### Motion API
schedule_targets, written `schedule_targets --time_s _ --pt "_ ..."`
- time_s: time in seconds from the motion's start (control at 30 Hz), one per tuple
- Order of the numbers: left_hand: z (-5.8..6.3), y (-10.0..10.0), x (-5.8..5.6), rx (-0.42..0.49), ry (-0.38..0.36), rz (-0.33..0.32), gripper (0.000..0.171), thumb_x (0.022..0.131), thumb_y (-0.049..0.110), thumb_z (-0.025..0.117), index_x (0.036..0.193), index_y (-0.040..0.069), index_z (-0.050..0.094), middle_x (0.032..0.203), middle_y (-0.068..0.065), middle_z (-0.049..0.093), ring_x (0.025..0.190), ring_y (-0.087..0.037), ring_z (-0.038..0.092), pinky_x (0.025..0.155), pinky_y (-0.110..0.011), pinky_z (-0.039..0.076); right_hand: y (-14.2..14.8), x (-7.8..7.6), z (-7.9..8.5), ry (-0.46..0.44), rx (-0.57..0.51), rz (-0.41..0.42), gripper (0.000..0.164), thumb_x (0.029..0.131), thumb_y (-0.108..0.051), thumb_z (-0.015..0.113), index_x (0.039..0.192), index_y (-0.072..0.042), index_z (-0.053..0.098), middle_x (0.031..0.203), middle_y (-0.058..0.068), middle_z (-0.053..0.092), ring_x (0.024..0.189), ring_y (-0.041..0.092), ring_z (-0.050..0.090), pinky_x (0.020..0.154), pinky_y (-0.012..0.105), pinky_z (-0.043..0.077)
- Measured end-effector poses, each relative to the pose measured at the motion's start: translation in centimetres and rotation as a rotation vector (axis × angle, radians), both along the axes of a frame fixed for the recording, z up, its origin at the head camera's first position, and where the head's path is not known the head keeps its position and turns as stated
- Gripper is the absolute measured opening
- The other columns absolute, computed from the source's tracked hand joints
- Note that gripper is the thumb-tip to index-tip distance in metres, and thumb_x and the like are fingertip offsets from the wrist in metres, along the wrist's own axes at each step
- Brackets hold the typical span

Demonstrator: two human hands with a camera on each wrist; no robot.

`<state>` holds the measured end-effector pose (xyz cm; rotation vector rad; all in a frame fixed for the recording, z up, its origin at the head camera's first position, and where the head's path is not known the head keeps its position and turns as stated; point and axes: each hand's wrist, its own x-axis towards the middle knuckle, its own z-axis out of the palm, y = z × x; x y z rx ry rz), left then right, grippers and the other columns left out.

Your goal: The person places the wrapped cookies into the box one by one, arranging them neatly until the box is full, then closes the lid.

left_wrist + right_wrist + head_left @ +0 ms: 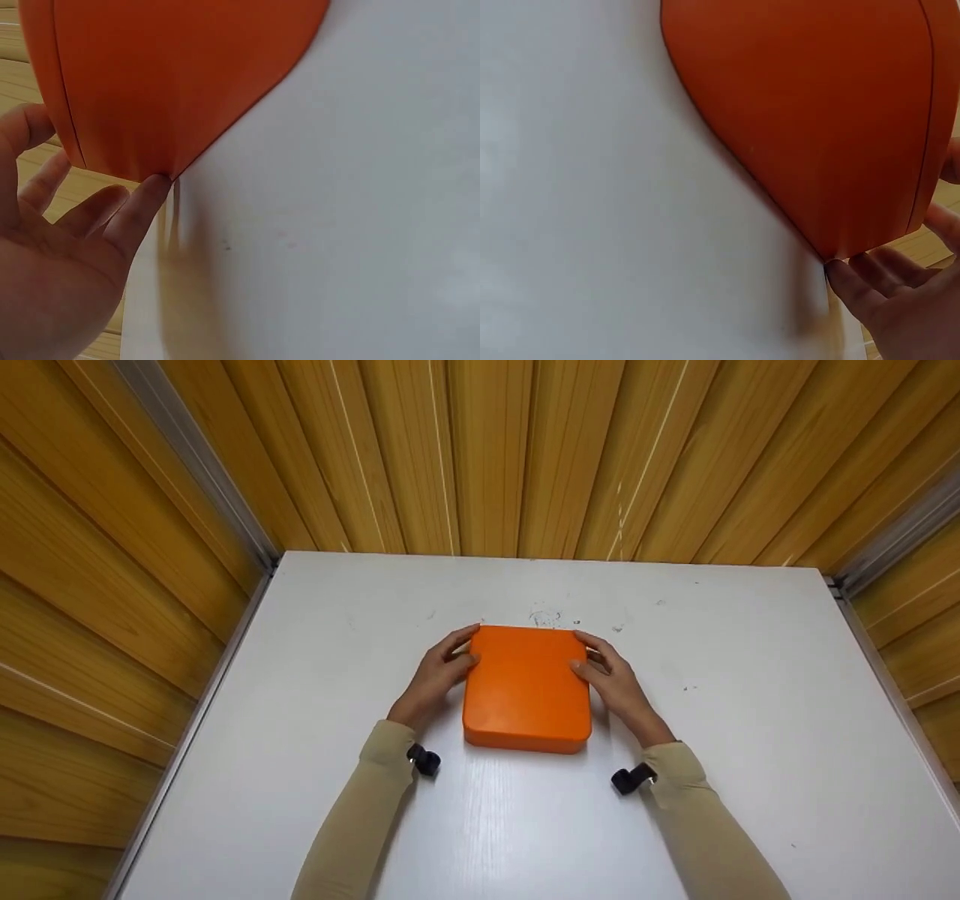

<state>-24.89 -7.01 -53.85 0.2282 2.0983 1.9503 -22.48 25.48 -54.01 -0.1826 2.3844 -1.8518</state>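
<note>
An orange box (526, 682) with rounded corners lies flat near the middle of the white table, its smooth top facing up. A thin seam runs round its side near the top, as both wrist views show. My left hand (439, 675) grips the box's left side towards the far corner, thumb at the top edge and fingers along the side. On the opposite side, my right hand (616, 682) holds it the same way. In the left wrist view a fingertip of the left hand (67, 255) touches the lower corner. The right hand's fingertip (838, 270) meets the lower corner too.
The white table (337, 660) carries a few dark marks beyond the box. Yellow wood-panel walls (487, 457) enclose it at the back and both sides, with metal posts at the corners. Small black cameras (426, 762) are strapped over the beige sleeves.
</note>
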Motion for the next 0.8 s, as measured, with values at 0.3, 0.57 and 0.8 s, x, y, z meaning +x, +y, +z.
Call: schedule_targets --time_s 0.3,0.57,0.8 --pt "-0.3 -1.3 3.4 0.008 0.006 -0.062 0.058 0.106 0.022 0.065 0.161 0.027 0.049 0.165 -0.004 0.043 0.146 -0.028 0.048 0.108 -0.041 0.053 0.4 3.7 0.0 -0.007 0.030 0.076 0.069 0.105 -0.028 0.070 0.166 -0.017 0.039 0.169 0.014 0.029 0.151 0.043 0.036 0.118 0.061 0.038" --pt "-0.6 -2.4 6.0 0.005 0.010 -0.142 0.065 0.104 0.023 0.070 0.164 0.028 0.044 0.168 -0.005 0.038 0.148 -0.030 0.045 0.107 -0.044 0.054 0.5 6.6 -0.1 0.030 0.039 0.135 0.070 0.103 -0.024 0.073 0.164 -0.015 0.041 0.173 0.014 0.020 0.148 0.046 0.039 0.120 0.064 0.033" --pt "-0.4 -2.8 7.6 -0.078 0.016 -0.153 0.069 0.101 0.032 0.075 0.162 0.037 0.045 0.168 0.001 0.038 0.148 -0.027 0.046 0.113 -0.048 0.048 0.4 7.6 -0.1 0.035 0.037 0.135 0.070 0.102 -0.021 0.074 0.164 -0.013 0.041 0.174 0.015 0.018 0.148 0.045 0.040 0.120 0.062 0.033"
